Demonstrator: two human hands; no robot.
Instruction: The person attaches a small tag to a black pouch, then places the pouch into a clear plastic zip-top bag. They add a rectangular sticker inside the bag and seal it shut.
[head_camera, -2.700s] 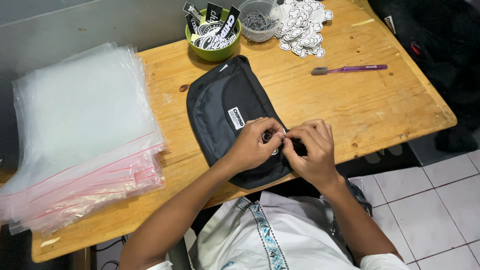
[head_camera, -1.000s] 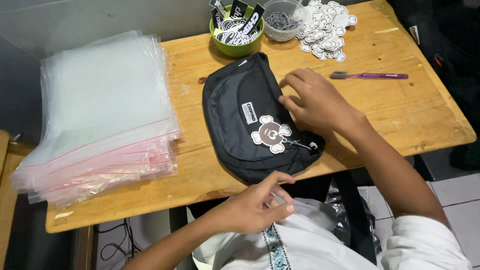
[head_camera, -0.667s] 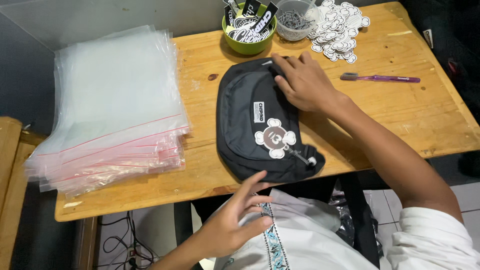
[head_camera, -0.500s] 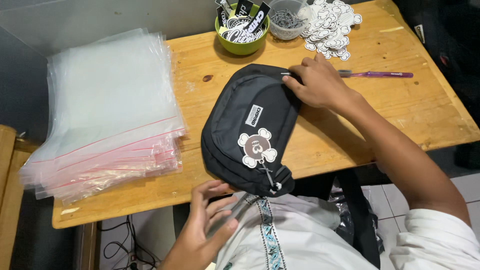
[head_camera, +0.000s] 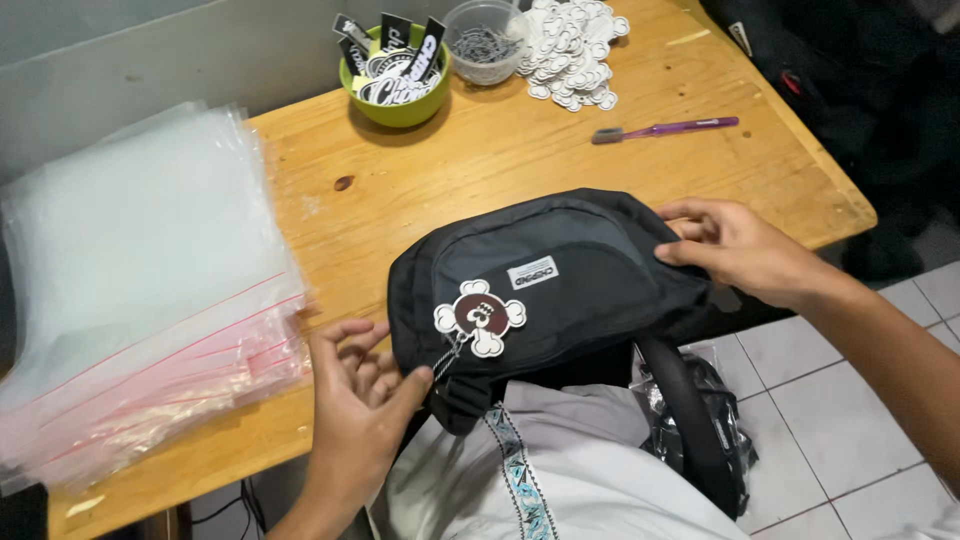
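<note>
A black waist bag (head_camera: 560, 290) is held at the near edge of the wooden table (head_camera: 480, 170), partly overhanging toward the lap. It is judged soft, light and floppy, best gripped at both ends. The right hand (head_camera: 745, 250) is pinched on its right end; the left hand (head_camera: 360, 400) has fingers spread, thumb pressed to the lower left corner. A white flower-shaped hang tag (head_camera: 480, 316) lies on its front. The strap (head_camera: 690, 420) is partly hidden below, and the stacked clear zip bags (head_camera: 140, 290) are cut off at the left.
</note>
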